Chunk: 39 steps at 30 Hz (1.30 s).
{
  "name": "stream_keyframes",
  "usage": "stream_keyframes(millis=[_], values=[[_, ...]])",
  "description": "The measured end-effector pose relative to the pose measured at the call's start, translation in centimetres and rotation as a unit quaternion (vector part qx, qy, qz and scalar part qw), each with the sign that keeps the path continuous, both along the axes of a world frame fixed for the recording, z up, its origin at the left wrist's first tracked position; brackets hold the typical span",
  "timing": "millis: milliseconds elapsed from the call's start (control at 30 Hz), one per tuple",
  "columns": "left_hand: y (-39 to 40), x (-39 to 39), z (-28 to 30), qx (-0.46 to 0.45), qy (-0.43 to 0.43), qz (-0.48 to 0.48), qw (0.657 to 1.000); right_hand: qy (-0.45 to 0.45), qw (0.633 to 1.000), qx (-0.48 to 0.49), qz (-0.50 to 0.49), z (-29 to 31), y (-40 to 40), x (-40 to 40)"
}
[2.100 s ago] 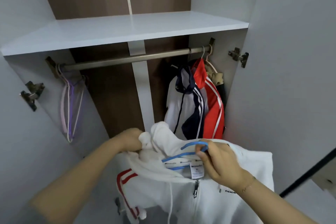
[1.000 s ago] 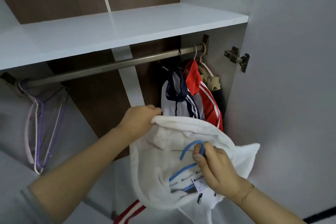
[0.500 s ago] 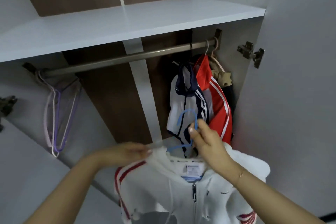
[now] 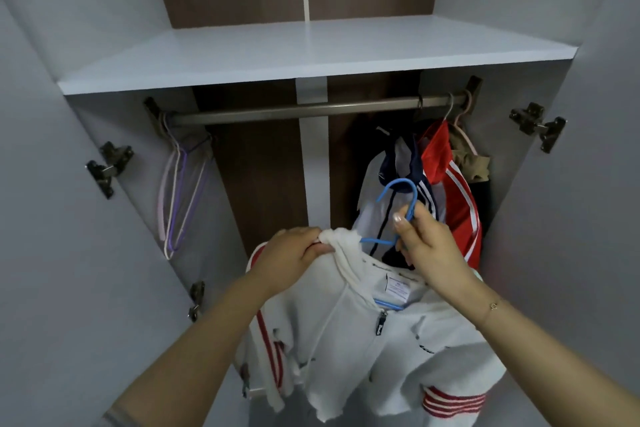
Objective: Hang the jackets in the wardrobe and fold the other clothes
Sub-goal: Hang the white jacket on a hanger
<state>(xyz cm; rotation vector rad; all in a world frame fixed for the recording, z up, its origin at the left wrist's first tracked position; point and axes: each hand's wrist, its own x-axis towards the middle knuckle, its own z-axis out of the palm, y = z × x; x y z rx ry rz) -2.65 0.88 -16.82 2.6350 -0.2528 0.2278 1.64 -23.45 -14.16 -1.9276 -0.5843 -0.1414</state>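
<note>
Right now, as I see it from above my own arms:

Right hand: my right hand is closed around the neck of the blue hanger, thumb and fingers pinched on the wire just under its hook, which curls up free above my knuckles.

Left hand: my left hand is shut in a fist on a bunched fold of the hood of the white zip hoodie, at the left of the collar.

White zip hoodie: it hangs on the blue hanger below both my hands, in front of the open wardrobe and lower than the rail; red stripes show on the sleeves, the zip pull sits at the neck, and a white label lies inside the collar.

Rail: the metal rail runs under the white shelf; the blue hook is well below it and touches nothing.

Hung jackets: at the right end of the rail hang a navy and white jacket and a red jacket with white stripes, with a tan garment behind them.

Spare hangers: at the left end of the rail hang bare pink and purple hangers.

Doors: both doors stand open, with hinges on each side wall.
</note>
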Motion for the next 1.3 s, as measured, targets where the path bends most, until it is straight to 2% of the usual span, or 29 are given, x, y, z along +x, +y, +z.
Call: stream_keyframes(millis=[100,167,300,400,467,533,633,800,900,1067,1200,1300], values=[[1.2,0.5,-0.8,0.067,0.015,0.031,0.997,0.077,0.997,0.009,0.025,0.2,1.0,0.3],[1.3,0.9,-1.2,0.073,0.012,0.08,0.994,0.149,0.987,0.034,0.052,0.5,1.8,0.9],[0.2,2.2,-0.7,-0.032,-0.034,0.153,0.987,0.171,0.982,0.079,-0.028,0.7,4.0,3.2],[-1.2,2.8,0.4,-0.155,-0.07,0.13,0.977,0.172,0.977,0.089,-0.085,0.9,5.9,6.4],[-1.5,2.8,0.9,-0.261,-0.079,0.116,0.955,0.182,0.973,0.099,-0.102,1.1,6.5,8.9],[-1.1,3.1,1.3,-0.325,-0.094,0.094,0.936,0.185,0.97,0.111,-0.115,1.4,6.9,11.8],[-0.2,5.4,1.7,-0.346,-0.102,0.063,0.93,0.175,0.966,0.128,-0.141,2.0,7.4,16.4],[-0.4,11.1,1.7,-0.38,-0.048,0.094,0.919,0.176,0.949,0.198,-0.17,3.2,8.2,24.2],[-0.5,14.3,1.9,-0.378,-0.056,0.099,0.919,0.183,0.94,0.232,-0.172,3.5,8.9,28.3],[-0.1,18.9,2.6,-0.385,-0.063,0.101,0.915,0.181,0.955,0.164,-0.167,0.8,8.5,32.5],[-0.2,20.3,2.0,-0.405,-0.051,0.109,0.906,0.116,0.976,0.074,-0.169,-0.9,6.1,32.9],[-0.8,20.0,1.6,-0.435,-0.019,0.113,0.893,0.113,0.978,0.008,-0.174,-1.1,5.4,31.5]])
